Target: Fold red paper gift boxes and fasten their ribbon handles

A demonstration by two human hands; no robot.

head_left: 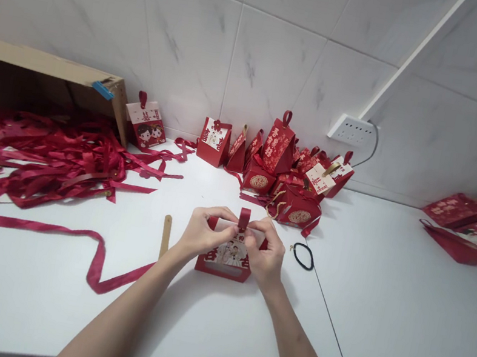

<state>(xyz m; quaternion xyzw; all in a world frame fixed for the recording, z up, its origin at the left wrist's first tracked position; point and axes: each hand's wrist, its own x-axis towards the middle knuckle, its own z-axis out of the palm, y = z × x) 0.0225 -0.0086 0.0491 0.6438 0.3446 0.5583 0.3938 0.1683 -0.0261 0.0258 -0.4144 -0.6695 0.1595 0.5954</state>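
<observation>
A red and white gift box [229, 257] with a printed couple stands upright on the white table in front of me. From its top rises a red strap loop [244, 218]. My left hand [209, 232] pinches the box's top edge at the left of the loop, thumb on the front face. On the other side, my right hand [265, 251] grips the same edge, its thumb close to the left one. The fingertips behind the box are partly hidden. A gold strap [166, 233] lies left of the box, near my left forearm.
Red ribbons [79, 163] spill from a cardboard box [46, 63] at the left, one long strand reaching my left forearm. Several finished red boxes [278, 148] stand along the wall below a power strip [354, 130]. A black band [303, 256] lies right of my hands.
</observation>
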